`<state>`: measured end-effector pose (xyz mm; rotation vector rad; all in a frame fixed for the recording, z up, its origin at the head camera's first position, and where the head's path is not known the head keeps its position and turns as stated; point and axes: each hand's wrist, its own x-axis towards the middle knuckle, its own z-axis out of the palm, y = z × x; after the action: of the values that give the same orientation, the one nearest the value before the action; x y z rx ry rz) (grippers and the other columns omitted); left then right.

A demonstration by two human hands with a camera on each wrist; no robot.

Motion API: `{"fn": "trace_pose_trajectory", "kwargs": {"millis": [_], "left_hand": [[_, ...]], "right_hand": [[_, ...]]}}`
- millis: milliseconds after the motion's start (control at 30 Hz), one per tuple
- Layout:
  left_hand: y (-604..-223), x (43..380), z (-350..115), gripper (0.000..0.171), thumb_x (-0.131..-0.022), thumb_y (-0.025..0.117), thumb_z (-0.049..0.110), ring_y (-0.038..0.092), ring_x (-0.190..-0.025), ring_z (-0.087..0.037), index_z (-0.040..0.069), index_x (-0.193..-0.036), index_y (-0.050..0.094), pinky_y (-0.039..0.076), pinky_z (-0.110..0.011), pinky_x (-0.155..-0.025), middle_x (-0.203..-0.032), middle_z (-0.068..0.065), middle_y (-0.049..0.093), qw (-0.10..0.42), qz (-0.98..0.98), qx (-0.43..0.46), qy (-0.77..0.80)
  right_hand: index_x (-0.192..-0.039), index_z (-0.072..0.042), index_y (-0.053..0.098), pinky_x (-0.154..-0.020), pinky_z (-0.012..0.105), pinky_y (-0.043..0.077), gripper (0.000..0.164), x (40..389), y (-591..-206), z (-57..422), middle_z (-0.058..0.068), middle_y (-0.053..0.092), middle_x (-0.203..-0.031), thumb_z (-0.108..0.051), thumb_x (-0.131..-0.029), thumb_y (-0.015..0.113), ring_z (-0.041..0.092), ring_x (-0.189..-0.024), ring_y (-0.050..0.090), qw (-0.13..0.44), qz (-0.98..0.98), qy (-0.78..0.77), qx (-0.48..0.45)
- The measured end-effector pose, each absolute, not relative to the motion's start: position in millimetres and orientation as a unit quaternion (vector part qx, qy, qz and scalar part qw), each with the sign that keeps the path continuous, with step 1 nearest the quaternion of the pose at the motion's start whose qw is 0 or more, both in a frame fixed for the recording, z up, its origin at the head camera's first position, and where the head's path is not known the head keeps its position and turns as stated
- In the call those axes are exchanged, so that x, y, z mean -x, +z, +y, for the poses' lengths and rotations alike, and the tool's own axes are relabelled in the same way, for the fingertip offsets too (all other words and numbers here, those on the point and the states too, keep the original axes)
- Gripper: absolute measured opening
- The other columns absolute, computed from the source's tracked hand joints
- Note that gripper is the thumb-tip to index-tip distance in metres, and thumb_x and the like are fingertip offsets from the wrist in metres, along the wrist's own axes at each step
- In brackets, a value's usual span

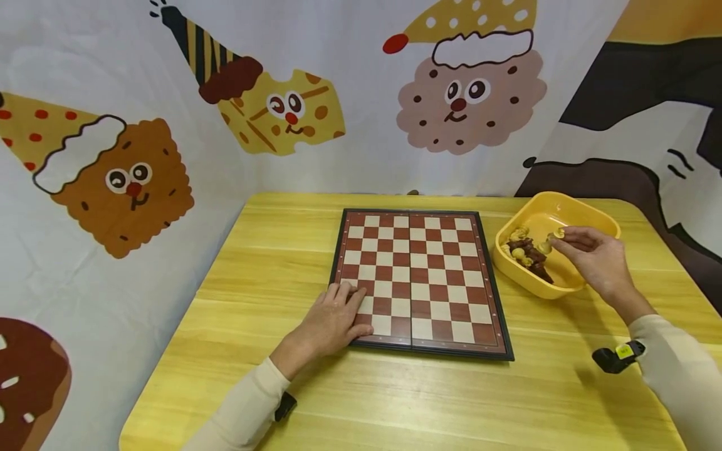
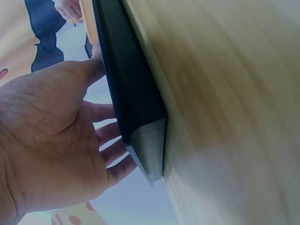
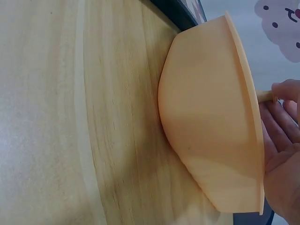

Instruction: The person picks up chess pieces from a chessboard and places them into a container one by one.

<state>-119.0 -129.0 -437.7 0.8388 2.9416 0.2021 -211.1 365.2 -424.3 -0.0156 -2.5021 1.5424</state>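
A brown-and-cream chessboard [image 1: 420,285] with a dark rim lies flat on the table. My left hand [image 1: 329,321] rests on its near left corner; in the left wrist view, the fingers lie over the board's dark edge [image 2: 133,79]. Over the yellow bowl [image 1: 600,219] to the right, my right hand [image 1: 600,266] pinches a pale yellow chess piece [image 1: 544,246] between thumb and fingertips. Brown and yellow chess pieces [image 1: 527,255] are heaped at the bowl's left side. From the right wrist, the bowl's wall [image 3: 211,108] hides most of the pinched piece [image 3: 266,95].
The wooden table [image 1: 271,244] has rounded corners and carries both board and bowl. A cloth with cartoon biscuits [image 1: 361,169] hangs directly behind and to the left. The bowl stands close to the board's right edge.
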Motion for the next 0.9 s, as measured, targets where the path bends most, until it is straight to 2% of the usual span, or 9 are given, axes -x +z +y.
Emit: {"fn": "trace_pose_trajectory", "kwargs": {"millis": [133, 200, 433, 467, 567, 667, 767, 900], "left_hand": [[-439, 119, -130, 0.075, -0.098, 0.061, 0.053, 0.046, -0.115, -0.032, 0.001, -0.149, 0.048, 0.044, -0.045, -0.098, -0.132, -0.017, 0.047, 0.032, 0.958, -0.276, 0.069], [-440, 118, -130, 0.074, -0.098, 0.061, 0.053, 0.046, -0.115, -0.032, 0.001, -0.149, 0.048, 0.044, -0.046, -0.098, -0.132, -0.017, 0.047, 0.031, 0.958, -0.277, 0.070], [-439, 119, -130, 0.075, -0.098, 0.059, 0.055, 0.045, -0.116, -0.031, 0.002, -0.151, 0.047, 0.043, -0.044, -0.097, -0.133, -0.016, 0.047, 0.037, 0.959, -0.273, 0.068], [-439, 120, -130, 0.075, -0.098, 0.059, 0.054, 0.045, -0.116, -0.031, 0.002, -0.151, 0.047, 0.043, -0.044, -0.097, -0.133, -0.016, 0.047, 0.037, 0.959, -0.273, 0.068], [-438, 120, -130, 0.075, -0.098, 0.060, 0.054, 0.045, -0.116, -0.032, 0.002, -0.150, 0.047, 0.043, -0.045, -0.097, -0.133, -0.017, 0.046, 0.037, 0.959, -0.272, 0.075], [-438, 120, -130, 0.075, -0.098, 0.060, 0.054, 0.045, -0.117, -0.032, 0.002, -0.150, 0.047, 0.043, -0.045, -0.098, -0.134, -0.017, 0.047, 0.035, 0.958, -0.272, 0.082], [-438, 120, -131, 0.074, -0.098, 0.061, 0.053, 0.046, -0.118, -0.033, 0.001, -0.150, 0.048, 0.043, -0.045, -0.098, -0.133, -0.017, 0.048, 0.030, 0.957, -0.275, 0.087], [-439, 119, -131, 0.073, -0.098, 0.061, 0.053, 0.047, -0.119, -0.034, 0.001, -0.149, 0.049, 0.044, -0.046, -0.097, -0.134, -0.018, 0.048, 0.025, 0.956, -0.281, 0.084]], "right_hand": [[-0.123, 0.000, 0.065, -0.073, 0.010, 0.050, 0.031, 212, -426, 363, -0.021, 0.069, -0.099, -0.006, -0.094, 0.074, -0.007, -0.088, 0.065, 0.100, -0.831, 0.546, -0.019], [-0.129, 0.003, 0.061, -0.077, 0.010, 0.049, 0.037, 211, -425, 362, -0.019, 0.069, -0.108, -0.008, -0.095, 0.072, -0.007, -0.096, 0.064, 0.098, -0.831, 0.547, -0.023], [-0.140, -0.012, 0.061, -0.082, 0.005, 0.043, 0.041, 206, -420, 368, -0.016, 0.060, -0.132, -0.025, -0.101, 0.066, -0.005, -0.117, 0.053, 0.114, -0.845, 0.522, 0.011], [-0.142, -0.013, 0.060, -0.088, 0.007, 0.041, 0.042, 205, -419, 369, -0.014, 0.058, -0.136, -0.026, -0.102, 0.064, -0.003, -0.122, 0.051, 0.118, -0.849, 0.514, 0.016], [-0.144, -0.008, 0.055, -0.108, 0.017, 0.031, 0.047, 208, -419, 370, -0.004, 0.047, -0.150, -0.028, -0.103, 0.061, 0.006, -0.138, 0.038, 0.148, -0.857, 0.491, 0.045], [-0.150, -0.002, 0.044, -0.119, 0.036, 0.016, 0.059, 208, -422, 372, 0.006, 0.024, -0.162, -0.032, -0.101, 0.058, 0.018, -0.147, 0.015, 0.166, -0.861, 0.467, 0.115], [-0.154, 0.004, 0.024, -0.115, 0.052, 0.019, 0.082, 204, -427, 375, 0.020, 0.004, -0.156, -0.044, -0.098, 0.059, 0.035, -0.143, 0.006, 0.129, -0.865, 0.444, 0.193], [-0.150, 0.012, 0.009, -0.100, 0.065, 0.027, 0.096, 194, -435, 375, 0.037, 0.001, -0.140, -0.056, -0.097, 0.052, 0.053, -0.130, 0.013, 0.053, -0.885, 0.406, 0.221]]}}
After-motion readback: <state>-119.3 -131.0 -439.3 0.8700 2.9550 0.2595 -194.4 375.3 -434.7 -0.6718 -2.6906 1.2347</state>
